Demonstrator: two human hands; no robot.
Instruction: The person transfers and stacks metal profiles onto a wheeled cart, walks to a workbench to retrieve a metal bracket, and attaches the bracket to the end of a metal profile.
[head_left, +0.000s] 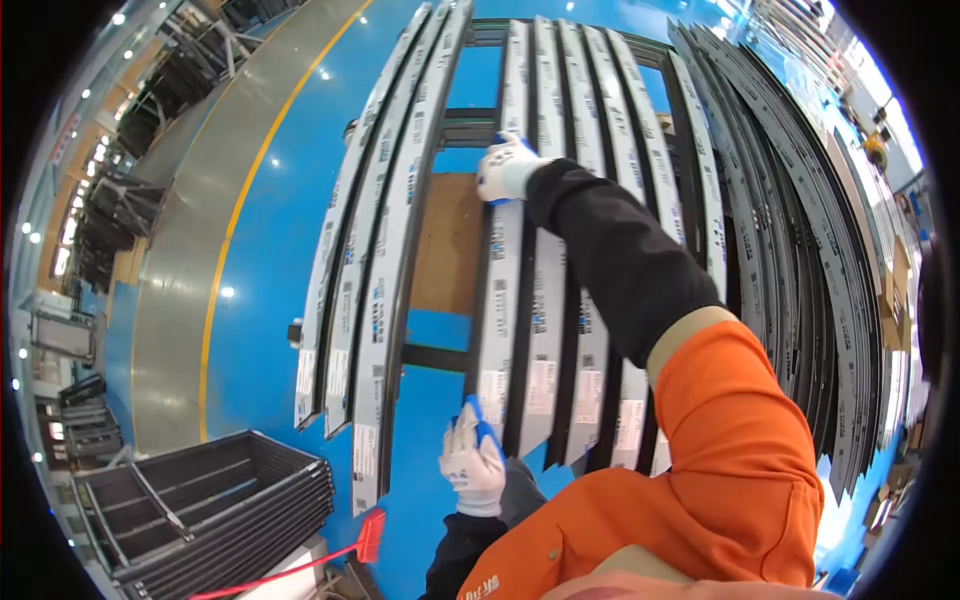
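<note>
Our right hand [507, 170], in a white glove with blue at its edges, is closed across a long, narrow profile with pale printed film and a dark edge [498, 290], towards its far end. Our left hand [473, 460], in a matching glove, is at the near end of that profile, fingers extended and close together; we cannot tell whether they grip it.

The profile lies at the left side of a row of similar film-covered strips [548, 300], which run side by side away from us, several with white paper labels near their close ends. To the left, across a gap showing a flat brown board [445, 245], we see 3 more pale, label-bearing profiles [375, 250]. Dark crossbars [437, 357] span the gap.

To our right is a dense bundle of long black and grey profiles [800, 230]. At lower left we have a stack of black rectangular frames [215, 510], with a red broom [369, 537] just beside it. A yellow line [237, 215] separates the blue floor [280, 230] from a grey walkway [190, 270].
</note>
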